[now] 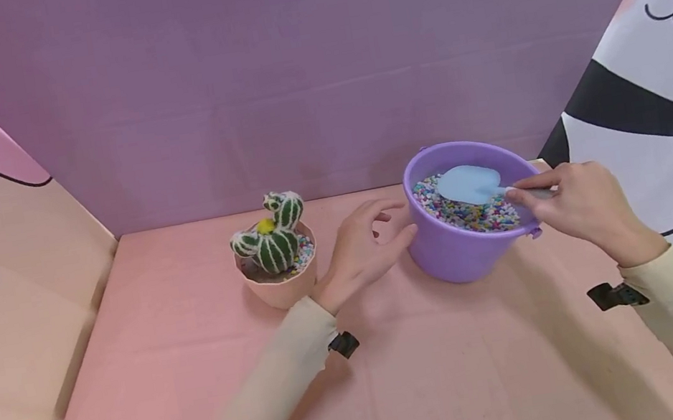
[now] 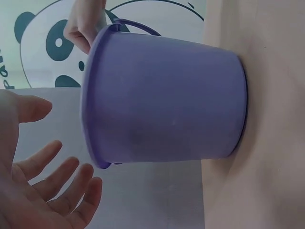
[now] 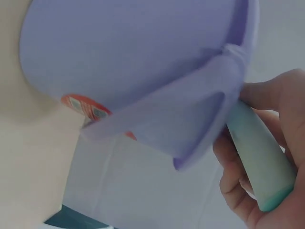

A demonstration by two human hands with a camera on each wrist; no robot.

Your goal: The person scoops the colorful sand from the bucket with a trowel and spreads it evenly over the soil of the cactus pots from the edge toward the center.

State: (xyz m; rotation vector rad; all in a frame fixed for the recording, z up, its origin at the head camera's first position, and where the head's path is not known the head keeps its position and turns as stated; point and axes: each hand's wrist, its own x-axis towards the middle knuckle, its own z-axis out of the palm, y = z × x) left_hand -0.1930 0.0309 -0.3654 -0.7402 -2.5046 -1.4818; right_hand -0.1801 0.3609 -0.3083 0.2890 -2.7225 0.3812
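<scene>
There's your shovel (image 1: 468,184), right of centre in the head view, its pale blue blade just inside the mouth of the purple bucket (image 1: 461,257). The blade sits over the multicoloured beads (image 1: 474,216); whether it touches them, you can't tell from here. Follow the handle to the right and it runs across the rim into your right hand (image 1: 577,203), and that hand has a real grip: thumb on one side, fingers bent round the other. The right wrist view confirms it, the pale handle with its green end lying in your grasp at the lower right of the frame, right beside the bucket's rim.

Over to your left hand (image 1: 370,241), near the middle of the head view, just left of the bucket. It's holding nothing: fingers loosely bent, thumb standing well apart from them. At the left edge of the left wrist view, you see a gap between your fingertips and the bucket wall.

Further left, behind that wrist, stands the pot (image 1: 283,292) with a green-and-white cactus (image 1: 277,251), a yellow flower (image 1: 266,226) on it and more small beads at its right. All of it rests on the pink cloth (image 1: 402,389), and a panda picture (image 1: 656,118) fills the upper right.
</scene>
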